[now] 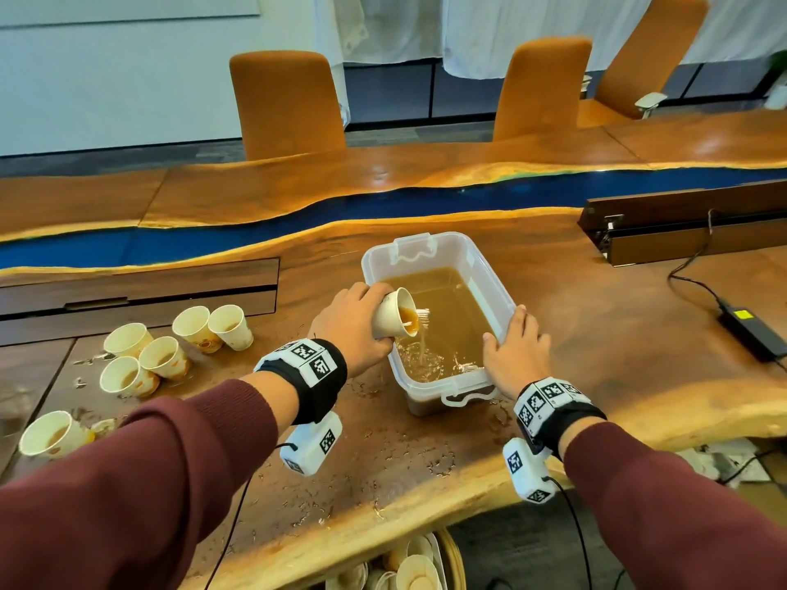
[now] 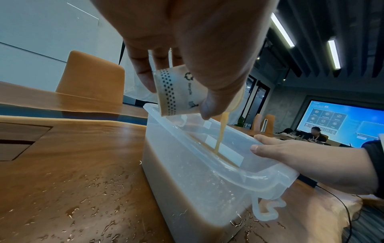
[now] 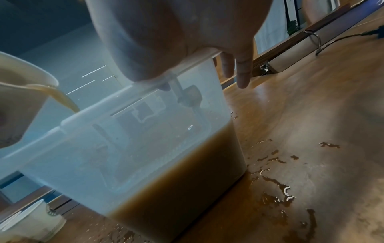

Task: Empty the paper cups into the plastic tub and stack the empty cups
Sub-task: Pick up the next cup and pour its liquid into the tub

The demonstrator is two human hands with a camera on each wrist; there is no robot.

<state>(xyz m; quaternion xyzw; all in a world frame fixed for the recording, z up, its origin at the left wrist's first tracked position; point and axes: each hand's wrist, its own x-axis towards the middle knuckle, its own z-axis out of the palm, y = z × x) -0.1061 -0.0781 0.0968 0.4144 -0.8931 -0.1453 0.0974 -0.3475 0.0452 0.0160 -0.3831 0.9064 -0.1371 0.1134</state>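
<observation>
My left hand [image 1: 362, 321] grips a white paper cup [image 1: 389, 319] tipped on its side over the near left part of the plastic tub [image 1: 496, 287]. A thin stream of brown liquid runs from the cup [image 2: 176, 92] into the tub [image 2: 187, 172], which holds brown liquid. My right hand [image 1: 513, 349] holds the tub's right rim near the front corner, thumb inside the wall and fingers outside. The right wrist view shows that hand [image 3: 176, 41] over the rim of the tub [image 3: 135, 156] and the pouring cup [image 3: 18, 102] at left.
Several upright paper cups [image 1: 164, 357] with brown liquid stand at the left, one more cup [image 1: 49, 436] nearer the front edge. Spilled drops [image 1: 383, 440] wet the wooden table. A power adapter [image 1: 751, 332] with its cable lies at right. Empty cups [image 1: 419, 574] sit below the table edge.
</observation>
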